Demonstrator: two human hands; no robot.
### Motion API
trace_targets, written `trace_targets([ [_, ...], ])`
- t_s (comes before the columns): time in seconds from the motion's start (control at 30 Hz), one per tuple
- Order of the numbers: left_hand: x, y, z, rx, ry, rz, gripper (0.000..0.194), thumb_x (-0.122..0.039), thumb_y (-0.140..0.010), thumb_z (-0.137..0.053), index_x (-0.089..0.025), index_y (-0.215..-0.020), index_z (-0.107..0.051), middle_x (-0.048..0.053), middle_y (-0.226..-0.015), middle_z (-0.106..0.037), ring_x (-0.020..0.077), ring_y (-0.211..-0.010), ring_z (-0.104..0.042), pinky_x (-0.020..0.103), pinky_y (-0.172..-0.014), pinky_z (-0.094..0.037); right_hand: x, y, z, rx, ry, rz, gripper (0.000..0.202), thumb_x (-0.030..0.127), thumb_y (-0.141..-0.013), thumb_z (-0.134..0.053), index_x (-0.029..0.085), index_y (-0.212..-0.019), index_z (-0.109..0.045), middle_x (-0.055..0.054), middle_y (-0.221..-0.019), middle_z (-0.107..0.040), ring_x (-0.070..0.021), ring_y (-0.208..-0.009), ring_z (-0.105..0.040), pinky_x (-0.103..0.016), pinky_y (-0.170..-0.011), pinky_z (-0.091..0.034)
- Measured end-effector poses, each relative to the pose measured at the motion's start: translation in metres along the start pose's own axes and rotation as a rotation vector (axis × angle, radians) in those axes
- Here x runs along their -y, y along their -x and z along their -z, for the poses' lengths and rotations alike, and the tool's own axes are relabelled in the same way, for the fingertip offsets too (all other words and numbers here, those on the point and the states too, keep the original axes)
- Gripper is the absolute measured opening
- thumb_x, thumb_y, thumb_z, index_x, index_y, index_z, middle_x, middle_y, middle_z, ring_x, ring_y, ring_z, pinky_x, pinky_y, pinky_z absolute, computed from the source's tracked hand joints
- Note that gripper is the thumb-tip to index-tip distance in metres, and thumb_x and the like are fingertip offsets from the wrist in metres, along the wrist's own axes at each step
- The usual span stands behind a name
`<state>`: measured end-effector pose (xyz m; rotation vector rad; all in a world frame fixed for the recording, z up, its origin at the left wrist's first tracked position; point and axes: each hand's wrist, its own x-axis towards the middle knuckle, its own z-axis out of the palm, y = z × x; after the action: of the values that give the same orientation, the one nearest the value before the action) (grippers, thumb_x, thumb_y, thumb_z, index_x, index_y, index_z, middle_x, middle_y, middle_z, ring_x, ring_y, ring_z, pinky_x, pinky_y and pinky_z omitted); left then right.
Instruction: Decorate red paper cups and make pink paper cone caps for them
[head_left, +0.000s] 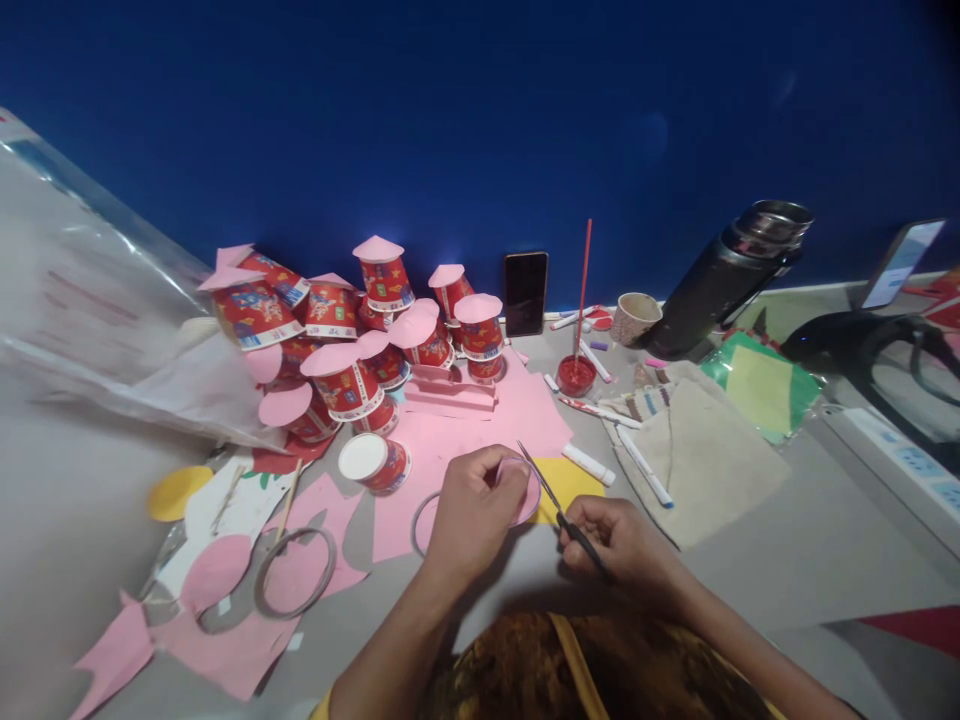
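My left hand [480, 505] pinches a pink paper circle [531, 492] with a darker line along its edge. In my right hand [619, 545] is a pair of black-handled scissors [553, 500], its blades pointing up and left beside the circle's right edge. Whether the blades touch the paper I cannot tell. A yellow paper sheet [574, 488] lies behind the scissors. Partly hidden by my left hand, a ring [417, 528] rests on pink paper. Farther back lies a large pink sheet [525, 405], with a red paper cup [391, 466] on its side at its left.
Several red cups with pink paper cone tops [341, 375] stand at the back left. A grey tape ring [326, 575] and pink scraps [225, 645] lie left. Beyond are a phone [526, 293], a red paint pot [576, 377] holding a stick, markers [643, 468] and a black flask [720, 285].
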<state>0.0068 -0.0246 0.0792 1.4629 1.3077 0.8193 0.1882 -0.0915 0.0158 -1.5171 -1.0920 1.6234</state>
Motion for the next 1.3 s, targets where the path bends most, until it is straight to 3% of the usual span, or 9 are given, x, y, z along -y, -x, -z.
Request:
trace_targets([
  [0.47,0.0,0.003,0.0,0.011,-0.021,-0.017,0.022,-0.026,-0.08,-0.054,-0.018,-0.063,-0.066,0.0,-0.064,-0.066,0.015,-0.065,-0.057,0.025,-0.064,-0.042,0.014,0.005,-0.002,-0.004,0.055,-0.039,0.014,0.03,-0.058,-0.068,0.019,-0.063,-0.061,0.005,-0.056,-0.054,-0.0095,-0.054,-0.041,-0.022,-0.051,-0.028],
  [1.3,-0.002,0.002,0.009,0.12,-0.014,0.062,0.025,-0.031,-0.078,-0.057,-0.019,-0.056,-0.058,-0.002,-0.056,-0.057,0.0129,-0.058,-0.05,0.024,-0.059,-0.037,0.008,0.008,0.001,0.037,0.029,-0.043,0.016,0.027,-0.06,-0.073,0.019,-0.062,-0.06,0.006,-0.054,-0.053,-0.0089,-0.053,-0.039,-0.021,-0.05,-0.03],
])
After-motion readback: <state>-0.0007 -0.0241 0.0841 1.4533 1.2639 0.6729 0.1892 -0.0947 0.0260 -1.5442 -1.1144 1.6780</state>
